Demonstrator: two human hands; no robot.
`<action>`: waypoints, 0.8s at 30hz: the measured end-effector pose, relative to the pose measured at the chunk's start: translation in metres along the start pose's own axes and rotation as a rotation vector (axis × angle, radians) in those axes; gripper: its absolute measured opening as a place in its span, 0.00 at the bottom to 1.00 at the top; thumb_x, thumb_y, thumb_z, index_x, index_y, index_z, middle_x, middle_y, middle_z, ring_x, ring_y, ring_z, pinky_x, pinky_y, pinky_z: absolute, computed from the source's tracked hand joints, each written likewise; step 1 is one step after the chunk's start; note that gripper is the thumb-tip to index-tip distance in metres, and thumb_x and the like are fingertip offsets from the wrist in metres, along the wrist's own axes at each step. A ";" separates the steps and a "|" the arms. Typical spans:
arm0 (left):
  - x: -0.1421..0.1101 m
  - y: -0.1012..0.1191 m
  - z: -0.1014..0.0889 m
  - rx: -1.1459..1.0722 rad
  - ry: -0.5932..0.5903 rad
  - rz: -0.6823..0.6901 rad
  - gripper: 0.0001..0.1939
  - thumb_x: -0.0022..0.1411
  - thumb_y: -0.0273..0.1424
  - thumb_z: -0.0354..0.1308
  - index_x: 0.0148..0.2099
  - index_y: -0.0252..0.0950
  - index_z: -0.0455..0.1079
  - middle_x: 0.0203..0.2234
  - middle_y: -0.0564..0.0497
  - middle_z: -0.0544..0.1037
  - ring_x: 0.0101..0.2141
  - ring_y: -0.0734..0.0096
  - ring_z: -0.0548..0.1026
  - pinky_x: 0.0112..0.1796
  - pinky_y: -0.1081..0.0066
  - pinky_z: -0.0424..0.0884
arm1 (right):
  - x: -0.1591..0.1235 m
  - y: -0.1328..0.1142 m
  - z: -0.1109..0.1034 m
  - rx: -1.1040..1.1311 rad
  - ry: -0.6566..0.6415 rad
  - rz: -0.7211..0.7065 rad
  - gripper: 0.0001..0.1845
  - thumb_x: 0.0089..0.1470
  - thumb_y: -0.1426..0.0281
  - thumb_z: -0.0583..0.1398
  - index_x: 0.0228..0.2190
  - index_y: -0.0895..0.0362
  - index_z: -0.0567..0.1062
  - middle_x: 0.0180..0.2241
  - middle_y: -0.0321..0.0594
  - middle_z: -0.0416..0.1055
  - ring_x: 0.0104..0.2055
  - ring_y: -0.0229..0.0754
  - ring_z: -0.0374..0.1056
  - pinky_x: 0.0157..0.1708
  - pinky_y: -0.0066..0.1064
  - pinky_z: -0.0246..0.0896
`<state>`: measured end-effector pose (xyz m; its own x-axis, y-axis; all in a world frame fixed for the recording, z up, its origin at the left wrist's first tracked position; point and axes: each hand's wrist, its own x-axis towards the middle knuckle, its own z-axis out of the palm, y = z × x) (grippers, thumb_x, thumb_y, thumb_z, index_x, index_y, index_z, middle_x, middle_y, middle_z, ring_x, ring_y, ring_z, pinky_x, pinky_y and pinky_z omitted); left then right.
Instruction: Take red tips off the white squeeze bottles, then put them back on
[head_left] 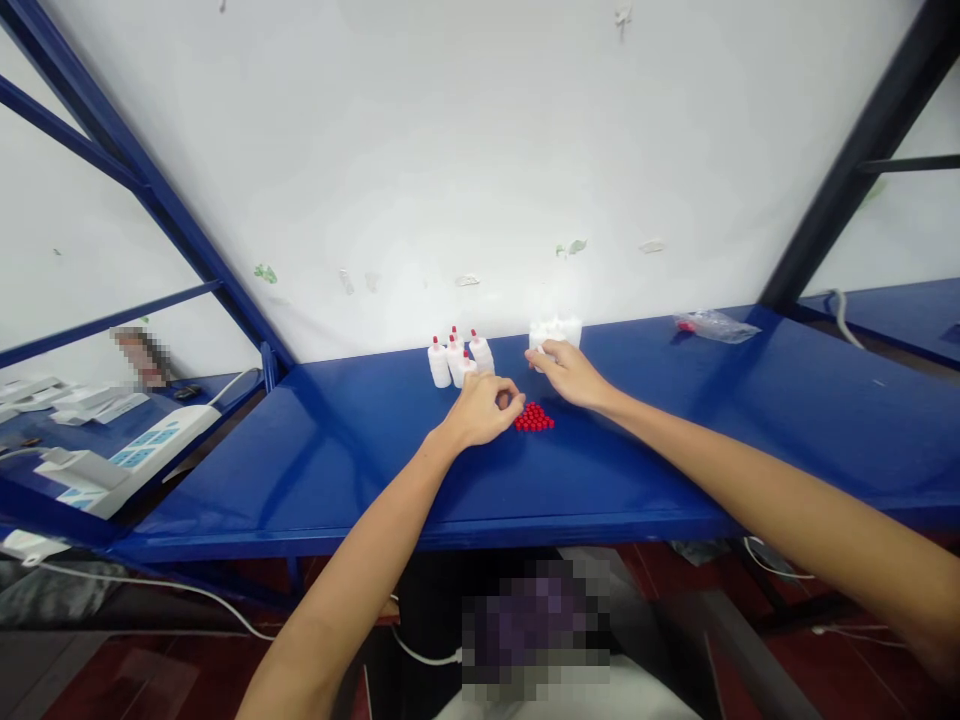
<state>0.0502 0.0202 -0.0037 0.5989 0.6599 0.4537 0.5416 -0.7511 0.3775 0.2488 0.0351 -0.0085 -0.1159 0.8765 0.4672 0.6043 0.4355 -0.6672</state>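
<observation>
A pile of small red caps [534, 417] lies on the blue table. At its left edge is my left hand [484, 408], its thumb and forefinger curled together; whether a cap is between the fingertips is too small to tell. Behind that hand stands a group of white squeeze bottles [439, 365] with red tips, one partly hidden by the hand. My right hand [568, 374] is closed in front of a second group of white bottles [566, 332], which show no red tips. Its fingers overlap the nearest bottle, and what they hold cannot be made out.
A clear plastic bag [716, 325] with something red in it lies at the back right. Blue frame posts [202, 250] rise at the left, dark ones [847, 160] at the right. Left of the table is a white power strip [150, 450] with cables. A white wall [450, 150] closes the back.
</observation>
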 end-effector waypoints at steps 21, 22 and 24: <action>-0.005 -0.013 -0.007 -0.065 -0.222 -0.011 0.07 0.60 0.31 0.55 0.38 0.37 0.73 0.18 0.58 0.68 0.20 0.75 0.65 0.26 0.73 0.57 | -0.007 0.001 0.003 0.089 -0.142 -0.006 0.06 0.50 0.68 0.55 0.34 0.54 0.65 0.24 0.31 0.63 0.26 0.39 0.57 0.29 0.31 0.52; -0.005 -0.012 -0.007 -0.065 -0.144 -0.011 0.08 0.61 0.32 0.54 0.39 0.37 0.73 0.18 0.57 0.68 0.21 0.75 0.65 0.26 0.73 0.57 | -0.008 0.000 0.003 0.118 -0.173 -0.010 0.07 0.50 0.68 0.54 0.34 0.54 0.65 0.24 0.31 0.62 0.26 0.39 0.57 0.29 0.31 0.51; -0.004 -0.009 -0.007 -0.078 0.030 0.000 0.10 0.64 0.34 0.53 0.43 0.37 0.73 0.20 0.57 0.67 0.22 0.76 0.65 0.28 0.74 0.58 | -0.011 -0.003 0.002 0.187 -0.228 -0.036 0.07 0.50 0.68 0.53 0.35 0.53 0.64 0.23 0.30 0.60 0.26 0.39 0.56 0.29 0.31 0.50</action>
<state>0.0391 0.0246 -0.0035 0.5806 0.6595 0.4774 0.4930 -0.7514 0.4385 0.2466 0.0250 -0.0126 -0.3214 0.8742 0.3639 0.4431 0.4785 -0.7581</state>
